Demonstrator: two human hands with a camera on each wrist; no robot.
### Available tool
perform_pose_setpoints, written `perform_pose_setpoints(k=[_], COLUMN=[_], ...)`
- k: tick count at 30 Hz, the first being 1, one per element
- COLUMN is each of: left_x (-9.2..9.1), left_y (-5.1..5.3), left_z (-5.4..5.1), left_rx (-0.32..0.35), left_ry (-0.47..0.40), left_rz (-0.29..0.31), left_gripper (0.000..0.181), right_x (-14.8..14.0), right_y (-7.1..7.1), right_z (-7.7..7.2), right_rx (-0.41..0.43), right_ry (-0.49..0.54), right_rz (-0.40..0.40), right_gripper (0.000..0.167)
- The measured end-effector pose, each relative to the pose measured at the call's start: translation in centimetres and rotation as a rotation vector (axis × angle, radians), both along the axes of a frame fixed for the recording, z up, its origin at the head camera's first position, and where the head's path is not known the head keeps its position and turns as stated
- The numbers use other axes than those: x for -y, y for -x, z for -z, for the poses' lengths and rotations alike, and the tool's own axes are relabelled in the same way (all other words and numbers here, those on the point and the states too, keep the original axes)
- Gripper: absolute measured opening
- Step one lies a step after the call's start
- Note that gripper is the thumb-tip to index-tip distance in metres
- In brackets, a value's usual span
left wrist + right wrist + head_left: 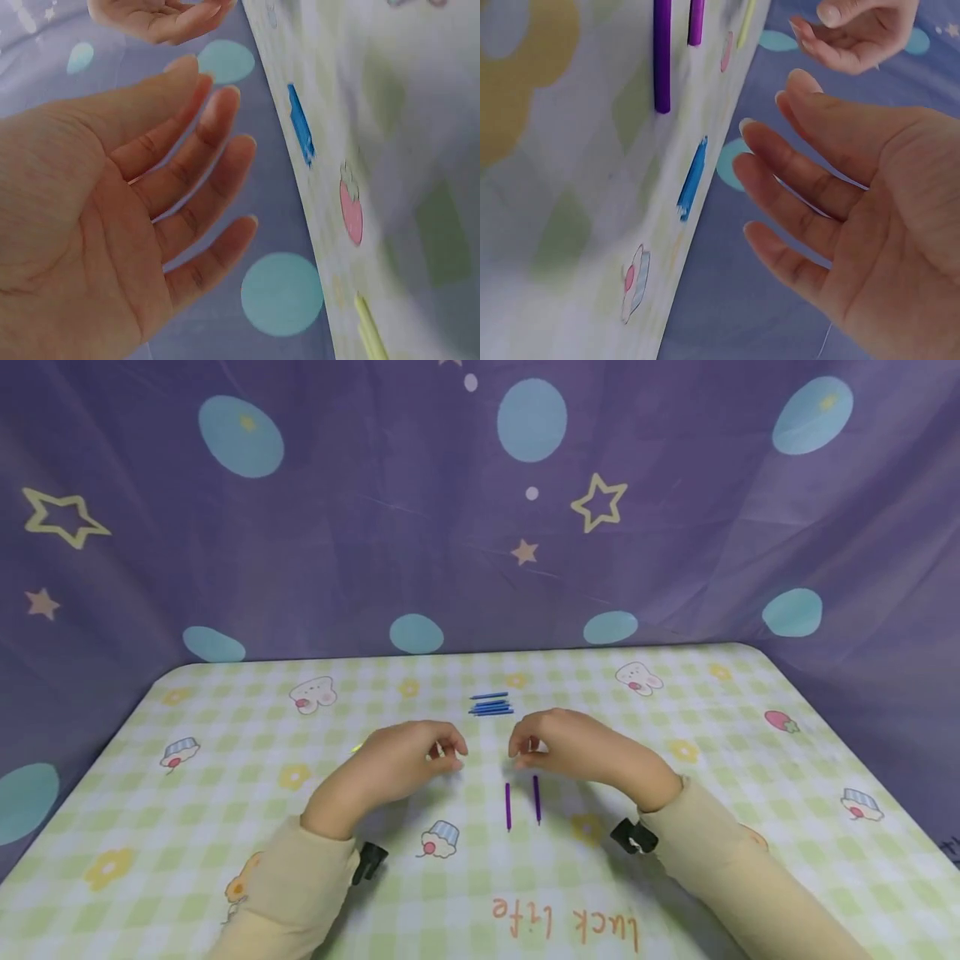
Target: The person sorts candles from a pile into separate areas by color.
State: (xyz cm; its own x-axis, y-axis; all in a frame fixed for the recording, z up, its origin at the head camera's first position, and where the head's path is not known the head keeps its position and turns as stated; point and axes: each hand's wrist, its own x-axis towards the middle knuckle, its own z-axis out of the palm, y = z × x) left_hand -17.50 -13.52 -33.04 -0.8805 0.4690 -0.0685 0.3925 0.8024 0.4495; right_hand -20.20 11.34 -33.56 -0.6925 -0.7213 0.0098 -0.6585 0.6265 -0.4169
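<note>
My left hand (408,760) hovers over the table with loosely bent fingers and nothing in its grasp. Facing it across a small gap, my right hand (573,747) is likewise raised and bare, its fingers relaxed. Two slim purple pen-like sticks (507,807) with narrow tips lie apart, just below the right hand in the head view. Beyond both hands is a small bunch of blue pen-like sticks (491,708), one slightly separate. Yellow sticks (370,326) lie near the left hand, mostly hidden behind it in the head view.
A checked cloth (187,827) with cartoon prints and lettering covers the table. Behind its far edge hangs a purple curtain (450,543) with stars and teal spots. Each wrist wears a small black device (370,862).
</note>
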Motion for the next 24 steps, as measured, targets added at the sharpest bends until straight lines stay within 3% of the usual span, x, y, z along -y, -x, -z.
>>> perform_pose_setpoints(k=[8,17,24], left_x=[-2.0,-4.0,-5.0], left_y=[0.4,0.6,0.8], left_z=[0.5,1.7,1.9], left_rx=[0.002,0.141,0.16], left_ry=[-0.014,-0.095,-0.05], left_rz=[0.107,0.237,0.25], left_gripper=[0.013,0.02,0.02], right_x=[-1.8,-2.5,-2.3], right_y=[0.0,-0.3,-0.5], right_z=[0.6,1.7,2.1], right_rx=[0.092,0.132,0.112], right_ry=[0.045,0.017,-0.005], right_rz=[-0.005,-0.032,-0.024], right_gripper=[0.01,0.015,0.019])
